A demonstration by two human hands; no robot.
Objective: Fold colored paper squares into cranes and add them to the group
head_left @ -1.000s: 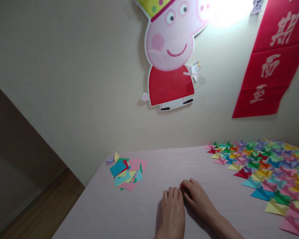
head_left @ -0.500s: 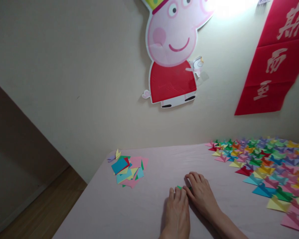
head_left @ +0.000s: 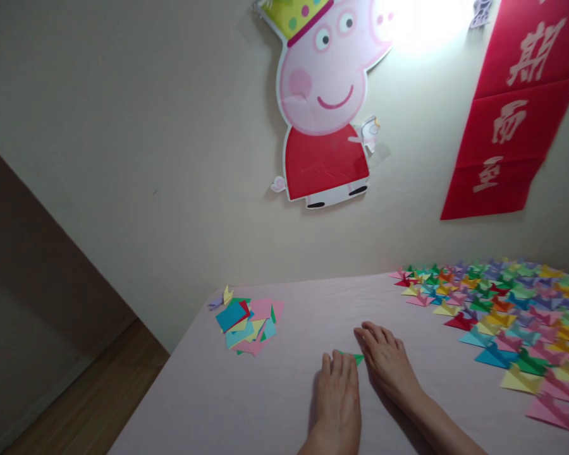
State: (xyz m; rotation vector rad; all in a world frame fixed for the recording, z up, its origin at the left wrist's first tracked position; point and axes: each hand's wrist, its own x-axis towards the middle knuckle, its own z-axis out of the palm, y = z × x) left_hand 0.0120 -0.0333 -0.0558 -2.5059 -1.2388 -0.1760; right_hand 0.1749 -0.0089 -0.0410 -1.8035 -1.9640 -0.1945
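A small piece of green paper (head_left: 359, 359) lies on the pink-covered table, mostly hidden under the fingers of my left hand (head_left: 337, 392). Those fingers are bent and hold it down against the cloth, leaving a pointed green corner showing at the right. My right hand (head_left: 386, 363) rests just to the right of that corner, palm down, with its fingers stretched forward. Nothing shows in its grasp, and its thumb side is close to the paper's tip. How the paper is folded cannot be made out.
Loose coloured paper sheets (head_left: 253, 325) lie in a pile at the left, with a yellow folded figure (head_left: 227, 295) and a purple one (head_left: 215, 303) behind. Rows of folded paper figures (head_left: 495, 354) cover the table's right side. The wall (head_left: 194, 240) stands behind.
My right hand has moved slightly away from my left, and more of the green paper's corner shows between them. My left hand stays nearly in place. The camera view has shifted a little.
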